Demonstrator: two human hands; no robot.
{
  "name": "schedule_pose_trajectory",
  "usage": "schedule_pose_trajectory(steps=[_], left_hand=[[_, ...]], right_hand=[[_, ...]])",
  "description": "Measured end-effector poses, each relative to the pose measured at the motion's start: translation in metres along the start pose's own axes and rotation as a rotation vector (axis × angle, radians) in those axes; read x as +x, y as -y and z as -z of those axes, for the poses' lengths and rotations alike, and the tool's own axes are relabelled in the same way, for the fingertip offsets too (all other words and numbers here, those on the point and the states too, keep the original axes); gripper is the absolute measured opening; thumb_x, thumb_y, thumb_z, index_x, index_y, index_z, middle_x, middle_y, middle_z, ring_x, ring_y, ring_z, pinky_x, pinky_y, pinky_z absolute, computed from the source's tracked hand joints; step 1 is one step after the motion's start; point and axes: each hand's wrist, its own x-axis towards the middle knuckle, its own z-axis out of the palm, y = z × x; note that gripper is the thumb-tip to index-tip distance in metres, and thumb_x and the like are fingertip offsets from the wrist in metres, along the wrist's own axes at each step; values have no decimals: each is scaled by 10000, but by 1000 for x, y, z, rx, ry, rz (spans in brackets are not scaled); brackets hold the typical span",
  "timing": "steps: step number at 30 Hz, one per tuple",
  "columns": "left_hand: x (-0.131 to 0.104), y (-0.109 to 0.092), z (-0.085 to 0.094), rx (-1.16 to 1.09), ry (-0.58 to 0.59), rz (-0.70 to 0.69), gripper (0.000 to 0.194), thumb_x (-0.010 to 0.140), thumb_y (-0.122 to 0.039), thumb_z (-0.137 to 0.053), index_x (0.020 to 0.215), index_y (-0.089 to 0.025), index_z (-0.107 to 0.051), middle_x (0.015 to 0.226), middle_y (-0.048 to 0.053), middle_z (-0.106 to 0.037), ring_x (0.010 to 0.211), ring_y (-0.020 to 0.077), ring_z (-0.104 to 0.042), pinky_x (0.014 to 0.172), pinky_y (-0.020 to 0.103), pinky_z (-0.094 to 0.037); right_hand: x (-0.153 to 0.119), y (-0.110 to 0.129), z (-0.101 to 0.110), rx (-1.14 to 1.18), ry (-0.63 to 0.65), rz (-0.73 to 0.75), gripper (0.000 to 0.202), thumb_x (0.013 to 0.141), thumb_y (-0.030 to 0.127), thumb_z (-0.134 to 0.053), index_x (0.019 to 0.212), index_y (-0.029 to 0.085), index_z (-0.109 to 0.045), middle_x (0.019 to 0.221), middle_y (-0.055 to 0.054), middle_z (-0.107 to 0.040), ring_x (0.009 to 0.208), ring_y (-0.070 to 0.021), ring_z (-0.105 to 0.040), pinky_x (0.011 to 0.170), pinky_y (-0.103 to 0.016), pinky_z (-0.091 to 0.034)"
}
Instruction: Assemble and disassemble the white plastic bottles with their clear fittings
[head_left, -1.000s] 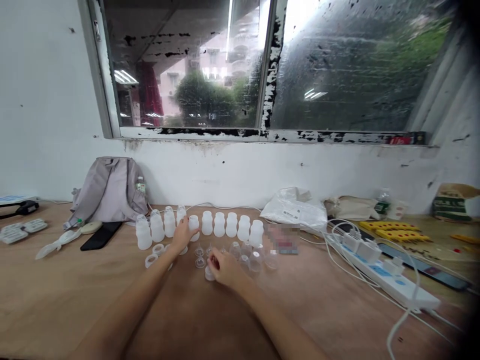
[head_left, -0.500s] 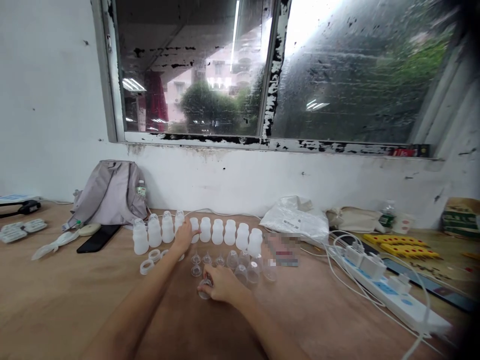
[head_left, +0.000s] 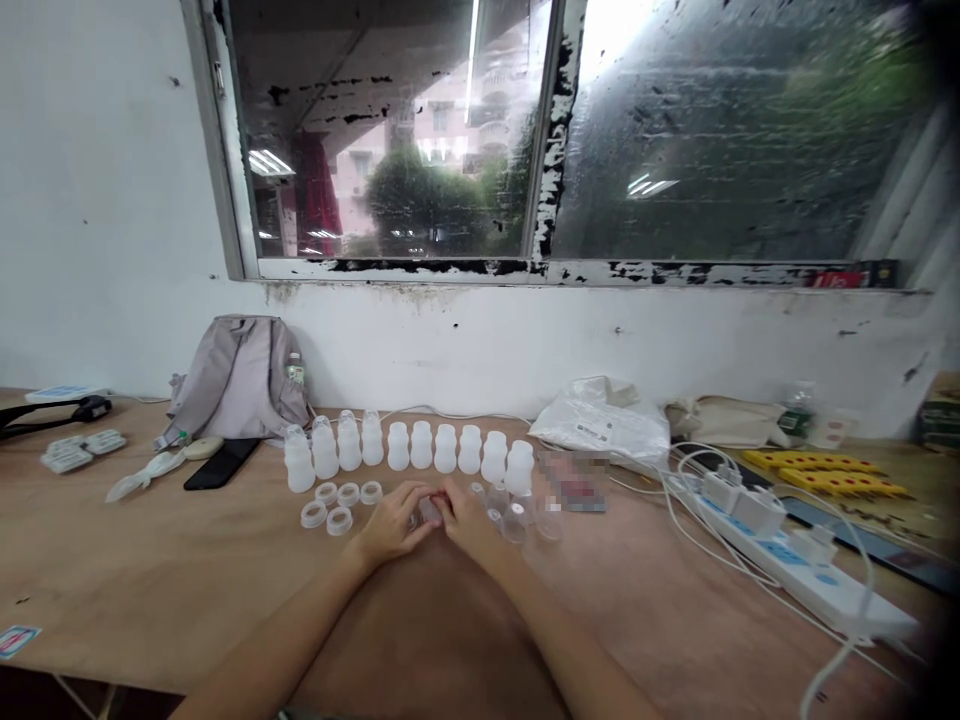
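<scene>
My left hand (head_left: 397, 522) and my right hand (head_left: 465, 520) meet above the table, fingers curled together around a small clear bottle part (head_left: 427, 510). Fingers cover most of it, so its exact shape is hidden. Left of my left hand lie several white collar rings (head_left: 348, 494). To the right of my right hand are several clear dome caps (head_left: 515, 522), partly blocked by that hand. Behind the hands stands a row of frosted white baby bottles (head_left: 445, 448). The leftmost bottles (head_left: 299, 462) wear clear tops; the others have none.
A grey backpack (head_left: 240, 385) leans on the wall at the left, a black phone (head_left: 222, 464) before it. A white plastic bag (head_left: 600, 420) lies behind the bottles. On the right are a power strip (head_left: 795, 570) with cables and yellow trays (head_left: 817, 472).
My left hand has left the bottle row and come down to my right hand. My right hand has moved slightly up and right, with its clear part now between both hands. The view has shifted slightly.
</scene>
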Motion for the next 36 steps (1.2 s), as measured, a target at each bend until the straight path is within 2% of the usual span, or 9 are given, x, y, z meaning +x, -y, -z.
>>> schedule_pose_trajectory(steps=[3, 7, 11, 17, 21, 26, 30, 33, 36], left_hand=[[1, 1, -4, 14, -62, 18, 355, 790, -313, -513, 1105, -170, -433, 1026, 90, -554, 952, 190, -519, 813, 326, -442], [2, 2, -4, 71, -104, 3, 316, 786, -307, -529, 1063, -173, -459, 985, 77, -577, 909, 183, -527, 792, 325, -444], [-6, -2, 6, 123, -37, -4, 260, 806, -310, -503, 1039, -193, -503, 1026, 79, -557, 939, 186, -517, 816, 331, -436], [-31, -7, 29, 65, 78, 98, 269, 859, -269, -400, 1113, -219, -474, 1116, 82, -495, 1017, 179, -489, 875, 325, -419], [-44, -1, 37, 81, 52, 203, 280, 868, -269, -368, 1128, -201, -446, 1100, 88, -508, 1015, 188, -485, 861, 331, -413], [-54, 14, 35, 335, 86, 393, 211, 836, -334, -406, 816, -192, -561, 884, 57, -578, 904, 224, -500, 809, 381, -375], [-58, 20, 32, 480, 103, 478, 217, 814, -360, -425, 804, -192, -561, 891, 52, -576, 908, 228, -483, 839, 411, -317], [-60, 22, 30, 509, 81, 476, 236, 809, -356, -432, 938, -193, -543, 967, 64, -568, 945, 229, -477, 862, 410, -296], [-60, 24, 28, 542, 52, 471, 261, 820, -330, -412, 1009, -190, -524, 1027, 75, -557, 981, 230, -470, 874, 400, -289]], right_hand=[[1, -3, -1, 73, -28, 18, 112, 830, 179, -362, 782, 191, -464, 693, -22, -591, 621, -145, -540, 568, -235, -354], [3, -6, 1, 107, -2, 53, 106, 826, 171, -365, 815, 197, -467, 709, -11, -584, 644, -142, -541, 595, -238, -373], [3, -4, 6, 108, 76, 118, 146, 818, 149, -373, 898, 195, -486, 762, -18, -602, 695, -146, -561, 642, -249, -393], [-2, 10, 8, 142, 129, 144, 174, 806, 172, -429, 966, 208, -488, 748, -9, -622, 701, -148, -581, 646, -245, -411], [-1, 9, 7, 121, 23, 115, 208, 817, 167, -405, 1008, 205, -478, 839, -32, -630, 769, -150, -587, 698, -256, -416], [5, 0, 9, 16, -146, 23, 194, 824, 186, -398, 997, 187, -483, 861, -51, -611, 800, -167, -569, 725, -278, -411], [7, -3, 14, -52, -188, -31, 137, 817, 189, -409, 904, 174, -512, 903, -67, -591, 807, -165, -552, 725, -264, -400], [6, -4, 19, -168, -97, -74, 120, 789, 179, -454, 869, 168, -542, 867, -64, -598, 826, -173, -536, 733, -263, -375], [3, -7, 19, -331, 83, -104, 96, 733, 190, -529, 810, 171, -583, 839, -64, -613, 876, -202, -518, 761, -291, -341]])
